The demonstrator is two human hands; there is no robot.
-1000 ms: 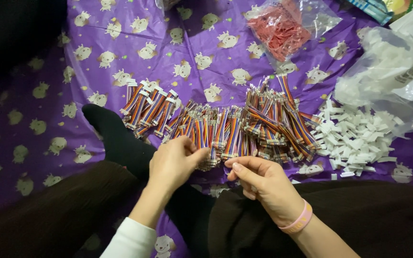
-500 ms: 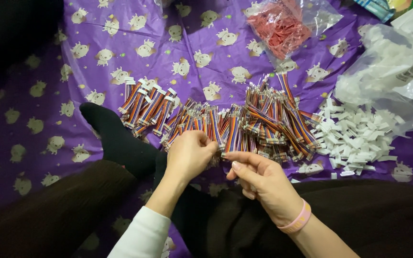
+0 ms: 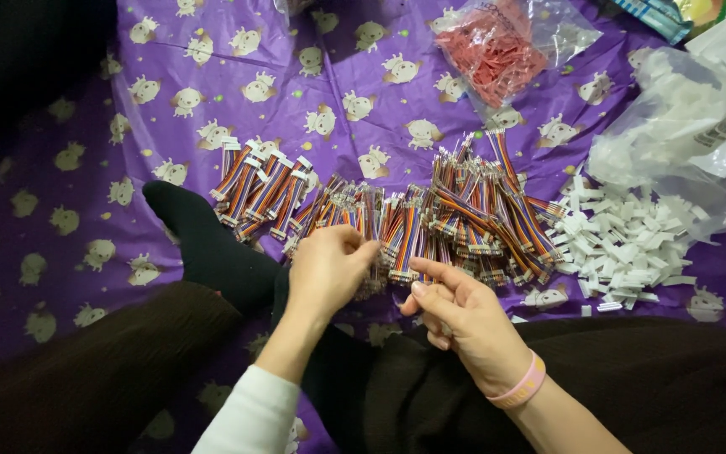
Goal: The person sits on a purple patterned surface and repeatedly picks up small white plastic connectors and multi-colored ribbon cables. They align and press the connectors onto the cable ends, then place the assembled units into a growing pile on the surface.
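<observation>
Two bare hands are seen low in the centre of the frame, above crossed legs in dark trousers. The left hand (image 3: 327, 267) is curled with its fingertips pressed together on the near end of a bundle of rainbow ribbon cables (image 3: 369, 220), which lies in the long row of cable bundles (image 3: 464, 210) spread across the middle of the frame on the purple patterned sheet (image 3: 212, 76). The right hand (image 3: 464, 324) is held just beside it, fingers loosely bent and thumb stretched toward the same bundle; whether anything is pinched in it cannot be told, since the fingertips are partly hidden. A pink band (image 3: 521, 385) is worn on the right wrist. A pile of small white plastic connector housings (image 3: 623, 240) is heaped at the right of the frame, partly under a clear plastic bag (image 3: 682, 134), and a bag of red parts (image 3: 497, 46) lies at the upper centre. A foot in a dark sock (image 3: 186, 223) rests left of the row. The cables are judged to be light, limp and easily fanned apart, with thin wires that could kink and small end terminals that could bend; a bundle is best taken across its flat middle or just behind the end terminals, not by single strands.
</observation>
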